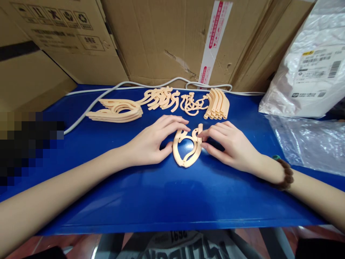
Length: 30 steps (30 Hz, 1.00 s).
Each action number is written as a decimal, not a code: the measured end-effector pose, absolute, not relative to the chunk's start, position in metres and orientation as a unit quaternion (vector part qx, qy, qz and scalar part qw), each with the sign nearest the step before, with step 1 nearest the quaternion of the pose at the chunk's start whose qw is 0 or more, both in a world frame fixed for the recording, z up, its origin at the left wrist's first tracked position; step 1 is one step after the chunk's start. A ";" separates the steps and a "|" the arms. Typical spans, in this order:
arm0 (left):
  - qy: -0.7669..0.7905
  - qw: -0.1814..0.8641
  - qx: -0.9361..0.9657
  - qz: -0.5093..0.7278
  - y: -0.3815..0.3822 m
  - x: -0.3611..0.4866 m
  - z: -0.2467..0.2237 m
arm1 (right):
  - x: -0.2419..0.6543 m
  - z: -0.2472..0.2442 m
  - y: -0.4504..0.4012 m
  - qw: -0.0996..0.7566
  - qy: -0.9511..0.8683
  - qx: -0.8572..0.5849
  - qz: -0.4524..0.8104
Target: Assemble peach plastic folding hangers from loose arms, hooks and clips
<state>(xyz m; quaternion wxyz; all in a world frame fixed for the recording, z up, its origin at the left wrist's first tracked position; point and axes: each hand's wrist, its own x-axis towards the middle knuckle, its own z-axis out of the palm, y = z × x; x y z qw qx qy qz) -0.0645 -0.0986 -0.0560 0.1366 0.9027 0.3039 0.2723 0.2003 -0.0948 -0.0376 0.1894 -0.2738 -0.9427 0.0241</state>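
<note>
A beige plastic folding hanger point(176, 154) lies folded on the blue table in front of me, its two curved arms meeting at the near end and thin curved pieces between them. My left hand point(157, 142) grips its left arm, thumb against the outer edge and fingertips over the top end. My right hand point(229, 144) pinches the right arm between thumb and fingers; a brown bracelet is on that wrist. Behind lie stacked curved hanger arms point(219, 104), a pile of hooks point(192, 104), more loose curved parts point(161, 98) and a stack of folded curved parts point(115, 115).
Cardboard boxes point(161, 39) stand along the back of the blue table point(172, 201). A white cable point(88, 109) runs across the back and left. At the right are a white parcel bag point(309, 68) and a clear plastic bag point(309, 144).
</note>
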 end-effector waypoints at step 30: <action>0.303 0.170 0.910 0.228 -0.099 -0.064 -0.061 | 0.199 -0.045 -0.096 0.151 -0.958 -0.216 0.116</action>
